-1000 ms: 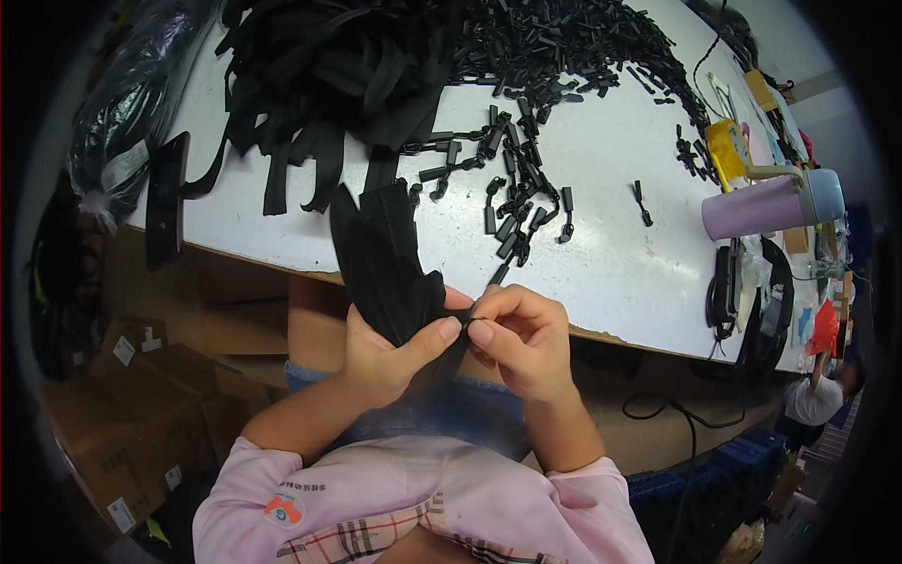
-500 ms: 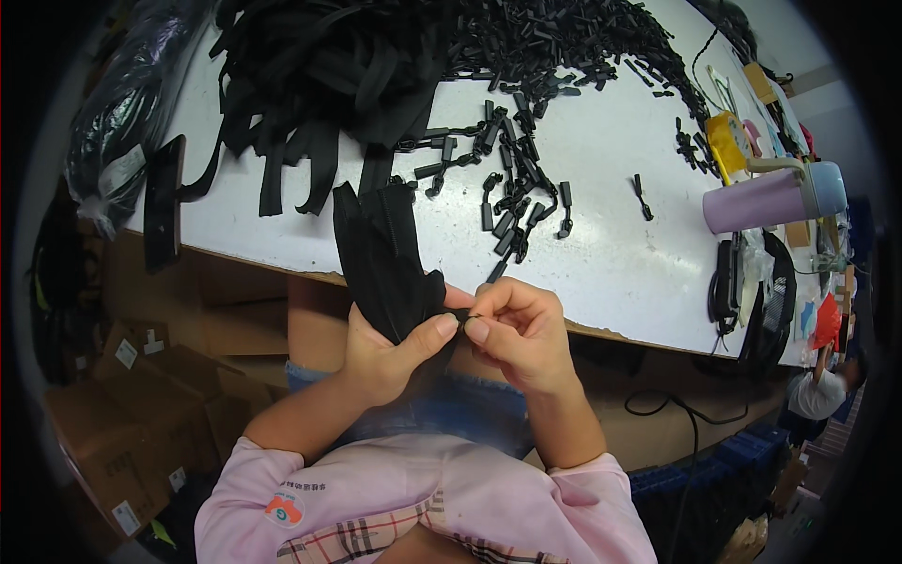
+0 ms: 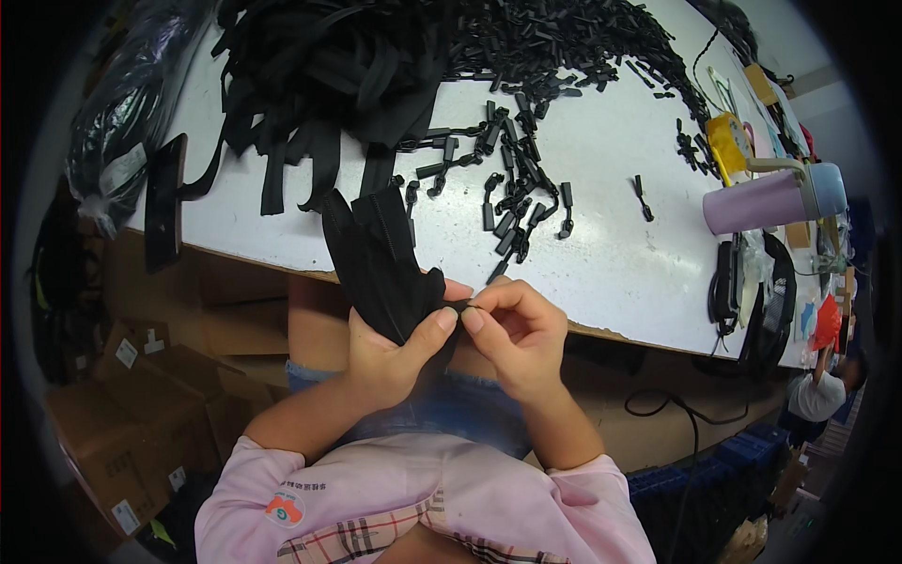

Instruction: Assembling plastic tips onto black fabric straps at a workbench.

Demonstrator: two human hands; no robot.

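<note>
Just off the table's front edge, my left hand (image 3: 387, 362) is closed on a folded length of black zipper tape (image 3: 381, 268), thumb on top. The tape's loop stands up past my fingers over the tabletop. My right hand (image 3: 521, 338) pinches the tape's narrow end between thumb and forefinger, its tips almost touching my left thumb. Whether a small slider sits in that pinch is hidden by the fingers. Beyond my hands lie loose black zipper sliders (image 3: 512, 179) with long pulls, scattered on the white table (image 3: 601, 254).
A big heap of black zipper tape (image 3: 329, 75) hangs toward me at the far left, beside a dark phone-like slab (image 3: 164, 202). More sliders are piled (image 3: 573, 38) at the back. A lilac bottle (image 3: 761, 199) lies at the right. Cardboard boxes (image 3: 122, 423) stand below left.
The upper loop of the zipper tape has tipped slightly left and its folds have spread apart. My right fingertips have shifted slightly up and left, still pinching the end.
</note>
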